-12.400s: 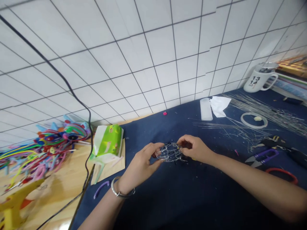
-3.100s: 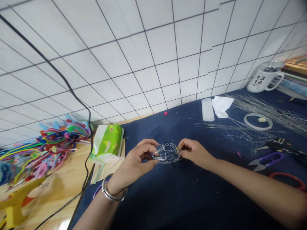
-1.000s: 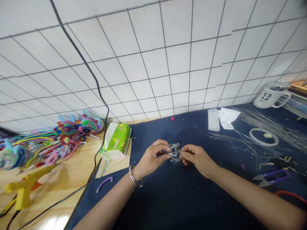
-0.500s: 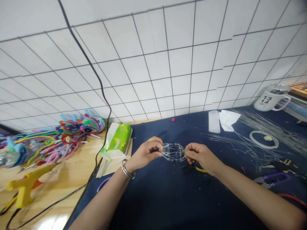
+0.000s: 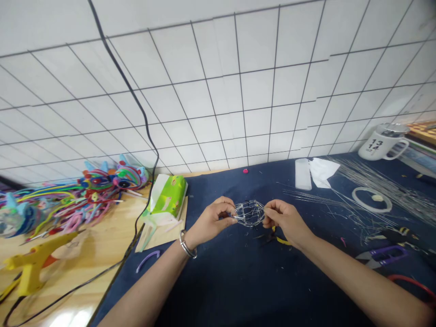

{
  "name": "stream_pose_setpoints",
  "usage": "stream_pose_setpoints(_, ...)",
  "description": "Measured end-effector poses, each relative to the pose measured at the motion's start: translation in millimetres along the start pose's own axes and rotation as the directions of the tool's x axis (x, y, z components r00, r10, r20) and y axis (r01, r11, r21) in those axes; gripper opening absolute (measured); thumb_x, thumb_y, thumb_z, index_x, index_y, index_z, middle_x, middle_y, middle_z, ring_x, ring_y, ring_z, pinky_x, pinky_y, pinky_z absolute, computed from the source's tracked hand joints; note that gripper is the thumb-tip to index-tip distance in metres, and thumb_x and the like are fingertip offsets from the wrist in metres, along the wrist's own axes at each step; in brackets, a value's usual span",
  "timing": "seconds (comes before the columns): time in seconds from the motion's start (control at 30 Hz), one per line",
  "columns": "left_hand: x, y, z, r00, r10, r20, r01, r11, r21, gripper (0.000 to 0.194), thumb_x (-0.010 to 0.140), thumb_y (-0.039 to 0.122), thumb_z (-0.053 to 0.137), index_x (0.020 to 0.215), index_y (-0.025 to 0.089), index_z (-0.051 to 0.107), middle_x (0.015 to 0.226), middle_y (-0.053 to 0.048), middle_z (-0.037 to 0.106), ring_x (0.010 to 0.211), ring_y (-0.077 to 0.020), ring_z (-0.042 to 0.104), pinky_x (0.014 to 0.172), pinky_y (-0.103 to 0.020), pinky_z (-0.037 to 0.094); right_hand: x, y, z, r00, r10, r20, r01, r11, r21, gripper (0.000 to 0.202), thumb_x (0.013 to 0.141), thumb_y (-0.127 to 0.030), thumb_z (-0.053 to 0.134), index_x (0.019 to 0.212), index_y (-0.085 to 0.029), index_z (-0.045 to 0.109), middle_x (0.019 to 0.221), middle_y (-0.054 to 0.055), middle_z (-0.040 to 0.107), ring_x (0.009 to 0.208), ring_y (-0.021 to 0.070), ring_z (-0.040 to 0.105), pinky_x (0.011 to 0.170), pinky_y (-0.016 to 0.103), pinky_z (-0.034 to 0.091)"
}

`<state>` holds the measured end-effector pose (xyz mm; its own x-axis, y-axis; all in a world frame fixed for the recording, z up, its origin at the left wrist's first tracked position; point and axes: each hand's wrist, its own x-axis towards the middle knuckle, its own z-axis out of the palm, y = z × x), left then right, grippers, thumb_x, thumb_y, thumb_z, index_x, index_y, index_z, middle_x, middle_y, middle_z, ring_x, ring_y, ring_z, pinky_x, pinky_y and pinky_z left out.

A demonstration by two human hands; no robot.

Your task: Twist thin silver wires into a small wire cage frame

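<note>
Between my hands, above the dark blue cloth (image 5: pixel 218 277), is a small cage-like wire frame (image 5: pixel 250 213) of silvery wire with dark ties. My left hand (image 5: pixel 218 220) pinches its left end between thumb and fingers. At the opposite end, my right hand (image 5: pixel 284 220) grips the wire with thumb and forefinger, the other fingers curled. Partly hidden behind my right hand lies a tool with yellow handles (image 5: pixel 282 241). A silver bangle (image 5: pixel 187 245) circles my left wrist.
On the left are a yellow glue gun (image 5: pixel 32 265), colourful fuzzy craft pieces (image 5: pixel 98 181) and a green tissue pack (image 5: pixel 170 195). On the right lie loose wires (image 5: pixel 388 186), a wire coil (image 5: pixel 371 200), purple-handled scissors (image 5: pixel 388 255) and a white mug (image 5: pixel 383 143). A tiled wall (image 5: pixel 218 91) rises behind.
The wire frame has turned and tilted in my fingers, showing more of its open interior. Both hands keep hold of its ends, and my left hand has shifted slightly right.
</note>
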<state>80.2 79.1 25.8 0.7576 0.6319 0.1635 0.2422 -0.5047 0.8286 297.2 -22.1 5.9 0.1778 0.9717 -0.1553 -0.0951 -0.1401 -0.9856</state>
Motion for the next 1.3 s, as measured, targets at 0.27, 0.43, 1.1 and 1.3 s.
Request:
stream_pose_setpoints(0.27, 1.8, -1.2, 8.6, 0.999, -0.037, -0.033, 0.037, 0.999, -0.018, 0.009, 0.074, 0.021, 0.063, 0.081, 0.015, 0.062, 0.097, -0.006, 0.051, 0.074, -0.0115, 0.051, 0.065, -0.025, 0.046, 10.8, 15.8, 4.3, 1.000, 0.011, -0.014, -0.010, 0.999, 0.049, 0.020, 0.074, -0.035, 0.062, 0.078, -0.016, 0.056, 0.061, -0.001, 0.059, 0.057, 0.0124, 0.059, 0.059, 0.029, 0.052)
stream_pose_setpoints(0.43, 4.7, -3.1, 23.6, 0.998, -0.038, -0.058, 0.036, 0.999, -0.040, 0.007, 0.074, 0.018, 0.062, 0.081, 0.015, 0.062, 0.096, -0.006, 0.052, 0.079, -0.0133, 0.052, 0.069, -0.026, 0.046, 10.6, 24.3, 12.5, 0.999, 0.038, 0.035, -0.041, 0.995, 0.090, 0.023, 0.073, -0.037, 0.063, 0.076, -0.016, 0.055, 0.062, -0.002, 0.058, 0.054, 0.0110, 0.058, 0.058, 0.029, 0.052)
stream_pose_setpoints(1.1, 6.2, -26.4, -4.6, 0.997, 0.021, 0.072, -0.009, 0.989, -0.150, 0.010, 0.074, 0.020, 0.063, 0.081, 0.013, 0.060, 0.094, -0.005, 0.051, 0.077, -0.0117, 0.051, 0.067, -0.025, 0.046, 7.4, 8.7, -3.9, 0.993, 0.024, 0.112, -0.030, 0.998, 0.048, 0.018, 0.076, -0.034, 0.061, 0.077, -0.017, 0.055, 0.075, 0.000, 0.059, 0.075, 0.0136, 0.057, 0.075, 0.031, 0.047)
stream_pose_setpoints(1.3, 5.5, -28.1, 1.0, 0.998, 0.010, 0.054, -0.001, 0.986, -0.166, 0.012, 0.074, 0.022, 0.064, 0.082, 0.013, 0.061, 0.096, -0.006, 0.051, 0.080, -0.0122, 0.052, 0.071, -0.027, 0.046, 7.2, 14.2, 1.0, 0.993, 0.058, 0.102, -0.073, 0.985, 0.157, 0.021, 0.076, -0.037, 0.061, 0.078, -0.017, 0.054, 0.085, 0.003, 0.058, 0.080, 0.0155, 0.056, 0.070, 0.034, 0.053)
